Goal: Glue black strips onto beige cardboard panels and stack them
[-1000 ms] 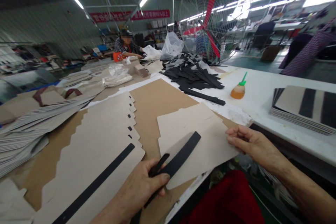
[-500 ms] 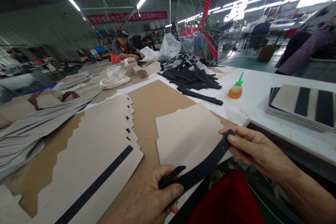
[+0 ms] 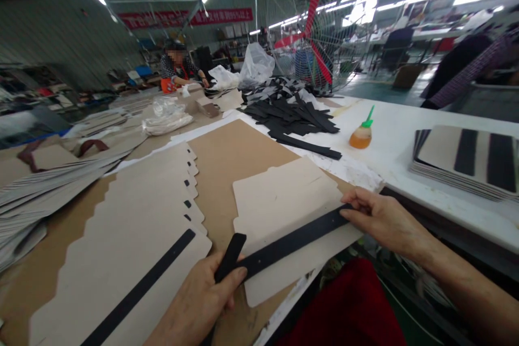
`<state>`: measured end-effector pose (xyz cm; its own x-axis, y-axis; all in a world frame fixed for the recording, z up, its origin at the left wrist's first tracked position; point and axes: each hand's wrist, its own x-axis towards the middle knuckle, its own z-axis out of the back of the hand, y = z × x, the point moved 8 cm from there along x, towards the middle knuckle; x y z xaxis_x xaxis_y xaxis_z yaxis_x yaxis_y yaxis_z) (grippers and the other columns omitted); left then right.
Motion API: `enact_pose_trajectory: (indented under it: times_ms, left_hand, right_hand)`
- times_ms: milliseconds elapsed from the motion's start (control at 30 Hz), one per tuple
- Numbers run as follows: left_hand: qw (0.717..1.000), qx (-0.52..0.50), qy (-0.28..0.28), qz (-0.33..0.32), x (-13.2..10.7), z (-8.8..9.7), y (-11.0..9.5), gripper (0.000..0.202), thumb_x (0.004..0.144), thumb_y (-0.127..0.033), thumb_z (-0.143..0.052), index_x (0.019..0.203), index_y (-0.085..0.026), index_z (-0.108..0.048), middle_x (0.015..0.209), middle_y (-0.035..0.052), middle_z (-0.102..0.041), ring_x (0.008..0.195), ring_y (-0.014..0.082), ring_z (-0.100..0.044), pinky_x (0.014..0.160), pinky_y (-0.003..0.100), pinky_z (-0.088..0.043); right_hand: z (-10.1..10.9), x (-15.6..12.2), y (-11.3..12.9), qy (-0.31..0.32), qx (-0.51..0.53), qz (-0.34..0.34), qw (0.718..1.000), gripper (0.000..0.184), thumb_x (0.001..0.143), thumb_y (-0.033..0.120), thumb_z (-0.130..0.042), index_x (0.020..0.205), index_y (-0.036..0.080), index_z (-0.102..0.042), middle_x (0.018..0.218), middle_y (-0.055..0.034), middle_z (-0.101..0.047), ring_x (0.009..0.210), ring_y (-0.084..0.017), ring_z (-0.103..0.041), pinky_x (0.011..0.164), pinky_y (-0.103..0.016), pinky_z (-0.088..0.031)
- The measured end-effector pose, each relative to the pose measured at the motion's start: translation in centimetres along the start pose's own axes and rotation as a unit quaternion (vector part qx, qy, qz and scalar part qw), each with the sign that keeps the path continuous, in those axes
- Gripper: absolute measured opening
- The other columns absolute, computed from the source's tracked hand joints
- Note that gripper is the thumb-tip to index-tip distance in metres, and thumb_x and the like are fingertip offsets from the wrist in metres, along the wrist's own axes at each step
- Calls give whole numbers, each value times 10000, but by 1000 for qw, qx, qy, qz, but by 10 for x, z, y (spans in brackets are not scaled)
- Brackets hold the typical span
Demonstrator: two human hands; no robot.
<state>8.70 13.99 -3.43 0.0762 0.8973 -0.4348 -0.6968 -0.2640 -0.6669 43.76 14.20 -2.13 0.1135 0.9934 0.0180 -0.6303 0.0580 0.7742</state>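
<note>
Between my two hands a black strip [image 3: 294,239] with small holes is stretched over a beige panel [image 3: 279,189]. My right hand [image 3: 371,212] pinches its far right end between thumb and fingers. The other end is gripped in my left hand [image 3: 211,286], where a second black piece [image 3: 232,254] sticks up past the fingers; whether it is a separate strip I cannot tell. To the left lies a fanned row of beige panels [image 3: 121,238], the nearest bearing a black strip [image 3: 141,286] along it.
A pile of loose black strips [image 3: 292,113] lies at the back. Beyond it stands a large fan [image 3: 320,27]. A bottle of amber liquid [image 3: 360,135] and stacked panels with black bands [image 3: 466,159] are to the right. Another person [image 3: 178,67] works at the far end.
The strip has gone from bent and slack to straight and taut across the beige panel. My left hand has moved left and slightly up. The view has shifted a little.
</note>
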Motion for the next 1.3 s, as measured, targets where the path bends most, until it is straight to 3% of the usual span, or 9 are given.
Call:
enact_pose_trajectory:
  times_ms: [133,400,600,900,1133,1300]
  left_hand:
    - [998,-50,-20,19,10,-4,5,647,624,-647,-622,1043,-155,-627,439,-53,-513,432,156,-477,467,252,-328]
    - [995,-94,-28,7,24,-7,4,656,583,-659,-668,997,-150,-653,476,-77,-478,379,104,-359,412,235,-246]
    - [994,-104,-38,-6,25,-6,-5,570,597,-636,-713,925,-171,-687,458,-73,-485,425,124,-425,455,236,-312]
    - [994,-104,-43,2,20,-5,-12,533,618,-618,-711,926,-183,-698,453,-64,-504,497,165,-519,492,242,-373]
    - [991,-126,-46,-25,25,-6,-11,557,598,-604,-725,952,-175,-698,758,2,-704,744,222,-634,594,252,-450]
    - [992,-116,-46,-17,27,-6,-7,556,594,-613,-728,938,-177,-698,614,-31,-622,613,174,-557,548,240,-393]
  right_hand:
    - [0,16,4,4,-36,14,999,137,796,346,-589,878,238,-609,654,30,-572,598,-137,-512,558,-261,-382]
    - [-8,37,-13,25,-19,5,1000,122,787,325,-592,868,235,-608,667,37,-596,609,-137,-534,575,-262,-386]
    - [-10,42,-21,25,-4,-26,999,138,777,320,-595,873,221,-615,665,33,-580,603,-138,-523,562,-266,-372]
    - [-10,46,-18,12,-39,-13,999,115,771,307,-605,847,223,-625,644,31,-586,596,-137,-526,554,-262,-354]
    - [-13,44,-19,12,-46,-20,999,106,786,308,-589,847,226,-615,655,31,-600,597,-136,-539,550,-260,-355]
    - [-10,43,-16,9,-61,-27,998,102,778,304,-595,840,226,-618,676,21,-610,626,-148,-553,573,-271,-370]
